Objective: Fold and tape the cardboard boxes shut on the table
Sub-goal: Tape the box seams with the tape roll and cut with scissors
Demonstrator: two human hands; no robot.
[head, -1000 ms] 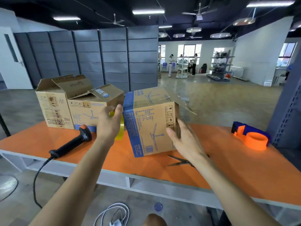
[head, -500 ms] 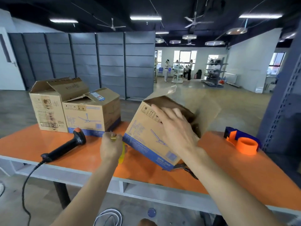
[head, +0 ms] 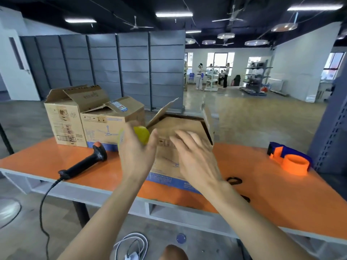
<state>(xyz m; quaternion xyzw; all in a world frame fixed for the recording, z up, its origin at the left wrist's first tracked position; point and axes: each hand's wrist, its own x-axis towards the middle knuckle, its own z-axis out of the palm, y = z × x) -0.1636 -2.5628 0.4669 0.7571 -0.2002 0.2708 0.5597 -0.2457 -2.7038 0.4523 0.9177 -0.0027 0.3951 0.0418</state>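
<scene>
Holding the tape roll [head: 142,135] in your left hand [head: 138,156]: fingers and thumb are wrapped round the yellow roll, raised just left of the box [head: 166,166] you're working on. The frame is motion-blurred there, so I can't tell whether the roll touches the cardboard.

Right hand [head: 195,158] is flat on the box's near face, fingers straight and spread, tips near the top edge. Nothing is gripped.

That box sits at the middle of the orange table [head: 281,196], close to the near edge, with the blue band along its bottom facing you. The top is not closed: the left flap [head: 165,111] stands up at a slant, the right flap [head: 208,117] stands nearly upright, and one brown flap [head: 185,124] lies folded in across the opening. No tape shows on it.

Two more boxes are at the back left, touching each other: the taller box [head: 62,122] with flaps up, and the lower box [head: 105,128] beside it, flaps loosely down, with a label on top.

The black scanner [head: 84,163] lies in front of those two, its cable running off the near edge. The orange and blue tape dispenser [head: 290,161] is far right, well apart from the box. The black scissors [head: 234,181] lie just right of your right wrist, partly hidden by your forearm.
</scene>
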